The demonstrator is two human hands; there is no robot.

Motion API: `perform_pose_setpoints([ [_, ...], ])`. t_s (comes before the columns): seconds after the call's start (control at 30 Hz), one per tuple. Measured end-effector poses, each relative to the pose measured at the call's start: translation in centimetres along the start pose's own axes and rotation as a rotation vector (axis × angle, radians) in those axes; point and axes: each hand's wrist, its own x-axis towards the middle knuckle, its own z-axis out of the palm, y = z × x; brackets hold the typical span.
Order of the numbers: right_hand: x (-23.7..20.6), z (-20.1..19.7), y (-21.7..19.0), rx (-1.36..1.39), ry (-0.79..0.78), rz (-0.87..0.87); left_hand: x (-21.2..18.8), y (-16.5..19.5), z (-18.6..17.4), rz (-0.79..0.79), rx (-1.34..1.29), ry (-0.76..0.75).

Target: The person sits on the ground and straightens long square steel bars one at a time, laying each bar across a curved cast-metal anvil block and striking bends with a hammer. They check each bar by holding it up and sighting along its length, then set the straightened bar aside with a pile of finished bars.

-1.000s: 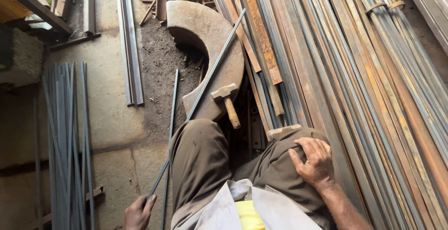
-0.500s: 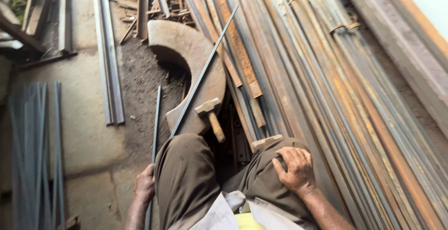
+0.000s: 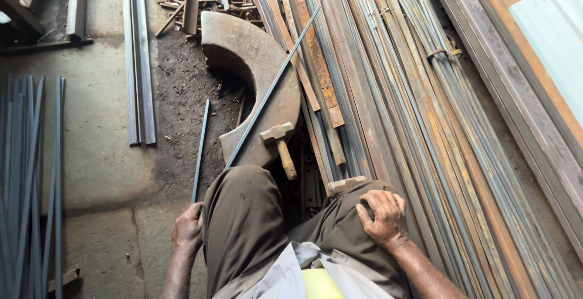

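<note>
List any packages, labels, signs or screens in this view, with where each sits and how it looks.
None in view: no package, label, sign or screen.
Only bare metal bars, a curved steel block and a hammer lie on the floor.

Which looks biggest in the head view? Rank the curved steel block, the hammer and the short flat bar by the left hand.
1. Curved steel block: plainly the largest.
2. Short flat bar: longer than the hammer, but far thinner.
3. Hammer: shortest; its handle end is partly hidden by the knee, so ranks 2 and 3 are unsure.
</note>
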Motion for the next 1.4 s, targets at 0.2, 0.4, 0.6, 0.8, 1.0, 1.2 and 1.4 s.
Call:
perform_pose_setpoints([
  [0.2,-0.2,0.1,-0.2,-0.006,0.023,0.014,-0.9,-1.7,-1.0,0.021,-0.017,-0.01],
  [0.4,0.1,-0.1,-0.5,0.017,0.023,0.04,-2.0,-3.0,-0.4,-0.011,0.015,0.055],
  [0.6,0.2,-0.3,-0.5,0.049,0.045,0.04,-0.1,-1.6,-1.5,0.079,-0.077,0.065],
  [0.8,-0.5,0.1,0.1,0.05,0.07,0.039,6.1,6.7,-6.3,0.168,0.091,-0.121],
  [1.0,-0.5,0.3,-1.2,0.236,0.093,0.17,4.1,19.9,-4.3,-0.08,-0.67,-0.607],
  [1.2,1.9,-5.0,-6.7,1.385,-0.235,0.369,-2.2,32.5,-0.2,-0.151,-1.357,-0.885],
  [1.4,8.5,-12.7,-9.9,1.813,-0.211,0.419,-2.7,39.8,-0.3,0.148,-1.657,-1.021],
])
